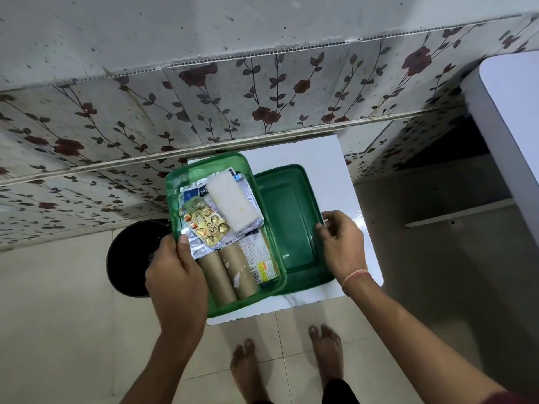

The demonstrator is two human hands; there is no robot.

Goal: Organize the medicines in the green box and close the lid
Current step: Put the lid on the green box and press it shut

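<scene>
The green box [269,228] sits on a small white table [323,158], packed with medicines: a gold blister strip [206,224], a white gauze pad [233,201], two tan bandage rolls [230,275], silver strips and a printed carton [258,258]. My left hand [175,272] grips the box's left rim, thumb over the edge. The green lid [288,217] lies to the right of the box, partly under it. My right hand [341,243] holds the lid's right edge with fingertips and thumb.
A floral-tiled wall [233,97] runs just behind the table. A round black bin [131,258] stands on the floor at the left, beside the box. A white counter edge [510,126] juts in at the upper right. My bare feet [285,360] stand on pale floor tiles below the table.
</scene>
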